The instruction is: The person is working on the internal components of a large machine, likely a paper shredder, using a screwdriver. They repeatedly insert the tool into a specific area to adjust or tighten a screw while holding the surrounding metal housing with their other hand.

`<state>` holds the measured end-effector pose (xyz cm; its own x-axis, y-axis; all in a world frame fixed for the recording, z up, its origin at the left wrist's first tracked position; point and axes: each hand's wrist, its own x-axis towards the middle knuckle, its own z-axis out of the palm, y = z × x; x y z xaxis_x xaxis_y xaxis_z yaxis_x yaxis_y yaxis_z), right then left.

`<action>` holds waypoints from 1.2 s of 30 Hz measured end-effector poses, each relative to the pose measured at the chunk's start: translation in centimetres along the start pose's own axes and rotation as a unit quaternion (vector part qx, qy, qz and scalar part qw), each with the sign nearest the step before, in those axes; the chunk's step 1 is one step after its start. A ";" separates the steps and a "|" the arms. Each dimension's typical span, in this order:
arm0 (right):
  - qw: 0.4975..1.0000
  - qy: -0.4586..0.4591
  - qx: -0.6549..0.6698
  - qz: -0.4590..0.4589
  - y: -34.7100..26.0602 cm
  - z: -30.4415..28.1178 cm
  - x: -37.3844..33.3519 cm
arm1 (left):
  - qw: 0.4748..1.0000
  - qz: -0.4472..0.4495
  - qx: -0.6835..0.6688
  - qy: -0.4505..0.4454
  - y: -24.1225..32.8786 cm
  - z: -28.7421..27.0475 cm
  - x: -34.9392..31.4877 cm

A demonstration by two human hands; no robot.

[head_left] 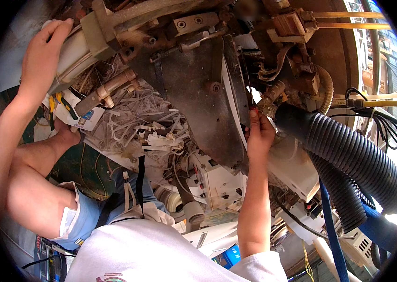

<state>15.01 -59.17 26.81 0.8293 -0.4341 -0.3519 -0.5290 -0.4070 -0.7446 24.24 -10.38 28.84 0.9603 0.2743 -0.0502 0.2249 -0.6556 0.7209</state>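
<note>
My left hand (44, 54) rests on the upper end of a pale machine beam (74, 51). Its visible fingers lie over the surface, and the far fingertips are partly hidden. In my right hand (259, 132), closed beside a large dark metal plate (193, 94), is a thin tool with a red end (254, 108). The tool's kind is not clear; a slim shaft seems to run up from it into the gap beside the plate. Brass-coloured fittings (269, 96) sit just right of that hand.
Thick black corrugated hoses (348, 145) fill the right side. Pale scrap strips (132, 122) are heaped below the machine. Pliers with yellow-and-black handles (69, 105) lie at the left, near my bare leg (38, 202). Dark cables (386, 124) hang coiled at far right.
</note>
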 end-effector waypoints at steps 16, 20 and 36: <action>1.000 -0.001 0.020 0.002 -0.2 0.1 -0.1 | 1.000 -0.002 0.003 -0.017 -0.2 -0.2 0.1; 1.000 -0.003 0.030 0.005 -0.2 0.2 -0.2 | 1.000 -0.005 0.003 -0.014 -0.2 -0.1 0.1; 1.000 0.005 0.027 0.015 -0.4 0.1 -0.4 | 1.000 0.001 0.006 0.000 -0.2 0.0 0.0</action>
<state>14.94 -58.75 27.21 0.8111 -0.4532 -0.3698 -0.5433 -0.3492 -0.7635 24.24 -10.25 28.68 0.9609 0.2724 -0.0493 0.2249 -0.6641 0.7130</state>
